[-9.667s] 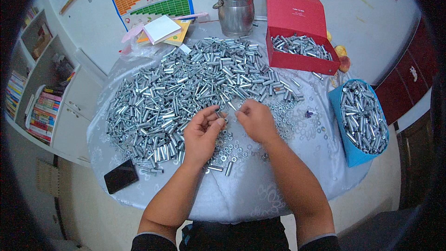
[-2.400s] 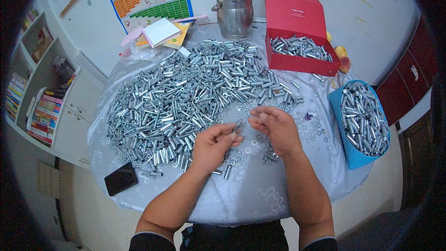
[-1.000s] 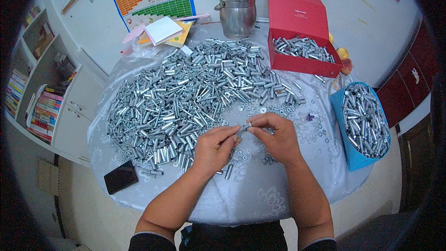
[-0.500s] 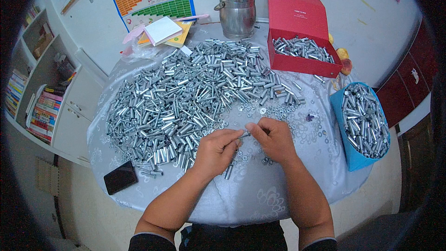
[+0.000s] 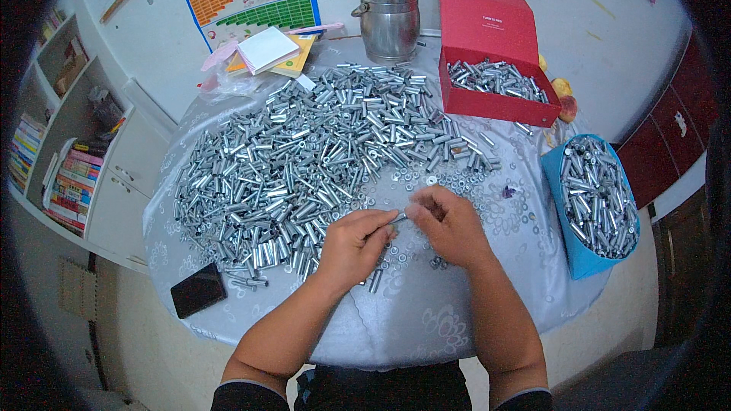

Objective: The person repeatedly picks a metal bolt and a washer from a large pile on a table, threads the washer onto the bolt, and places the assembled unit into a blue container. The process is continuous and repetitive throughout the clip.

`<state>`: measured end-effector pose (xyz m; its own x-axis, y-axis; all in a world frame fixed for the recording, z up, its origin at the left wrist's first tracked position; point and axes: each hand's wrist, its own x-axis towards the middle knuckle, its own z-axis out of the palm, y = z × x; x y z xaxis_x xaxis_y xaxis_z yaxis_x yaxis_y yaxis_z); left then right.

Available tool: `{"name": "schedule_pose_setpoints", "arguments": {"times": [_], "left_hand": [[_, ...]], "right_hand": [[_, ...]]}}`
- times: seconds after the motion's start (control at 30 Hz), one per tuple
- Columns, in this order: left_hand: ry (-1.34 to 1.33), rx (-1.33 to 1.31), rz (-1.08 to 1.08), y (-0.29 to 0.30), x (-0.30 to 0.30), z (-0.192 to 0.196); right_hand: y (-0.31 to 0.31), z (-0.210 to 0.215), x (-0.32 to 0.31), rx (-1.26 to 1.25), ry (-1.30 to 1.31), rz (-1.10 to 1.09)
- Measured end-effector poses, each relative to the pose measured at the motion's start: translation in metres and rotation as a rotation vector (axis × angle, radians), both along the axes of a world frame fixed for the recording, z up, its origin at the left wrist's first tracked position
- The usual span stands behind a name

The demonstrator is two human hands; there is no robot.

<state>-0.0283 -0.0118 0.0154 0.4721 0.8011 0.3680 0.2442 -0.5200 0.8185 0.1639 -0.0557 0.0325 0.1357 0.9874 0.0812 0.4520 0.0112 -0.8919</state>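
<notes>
Between the thumb and fingers of my left hand [image 5: 355, 247] is a short, shiny metal sleeve [image 5: 399, 218], held above the table and pointing right. My right hand [image 5: 451, 227] is at the sleeve's right end, its thumb against it and its fingers curled; the fingertips are slightly blurred. Whether a nut or washer sits on that end is too small to tell. Beyond my hands spreads a large heap of metal sleeves [image 5: 304, 152]. Small washers and nuts [image 5: 464, 180] lie scattered behind my right hand, and a few more lie under my hands.
A blue bin [image 5: 558, 209] full of metal pieces stands at the right. Behind it is an open red box [image 5: 495, 113], partly filled. A steel pot [image 5: 390, 23], notebooks [image 5: 266, 51] and a black phone [image 5: 198, 291] rest on the cloth-covered table [image 5: 411, 335].
My right hand has shifted slightly right, and its fingers have lifted and curled, showing more of the sleeve's end. My left hand has stayed in place with the sleeve.
</notes>
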Motion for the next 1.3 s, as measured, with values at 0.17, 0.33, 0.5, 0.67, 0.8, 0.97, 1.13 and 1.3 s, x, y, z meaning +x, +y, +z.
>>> {"name": "schedule_pose_setpoints", "arguments": {"times": [0.17, 0.33, 0.5, 0.67, 0.8, 0.97, 1.13, 1.3], "left_hand": [[0.006, -0.002, 0.008, 0.001, -0.001, -0.001], [0.006, -0.009, -0.002, 0.001, 0.001, 0.001], [0.002, -0.21, 0.02, 0.0, 0.001, 0.0], [-0.389, -0.753, -0.016, 0.01, 0.0, -0.006], [-0.452, -0.784, -0.027, 0.011, -0.001, -0.003], [-0.479, -0.787, -0.003, 0.012, 0.0, -0.006], [-0.473, -0.766, 0.03, 0.011, 0.001, -0.001], [-0.472, -0.744, 0.011, 0.011, -0.001, -0.002]], "right_hand": [[0.001, -0.002, 0.002, 0.014, -0.1, 0.057], [-0.001, -0.005, -0.002, 0.113, 0.025, 0.039], [0.001, -0.006, 0.0, 0.011, 0.117, 0.034], [0.001, -0.007, 0.002, 0.022, 0.342, 0.017], [0.002, -0.004, 0.009, -0.162, 0.28, 0.034], [0.003, -0.008, 0.001, 0.07, 0.385, -0.008], [0.005, -0.013, 0.008, -0.156, 0.261, -0.033], [0.004, -0.011, 0.004, -0.073, 0.316, -0.041]]}}
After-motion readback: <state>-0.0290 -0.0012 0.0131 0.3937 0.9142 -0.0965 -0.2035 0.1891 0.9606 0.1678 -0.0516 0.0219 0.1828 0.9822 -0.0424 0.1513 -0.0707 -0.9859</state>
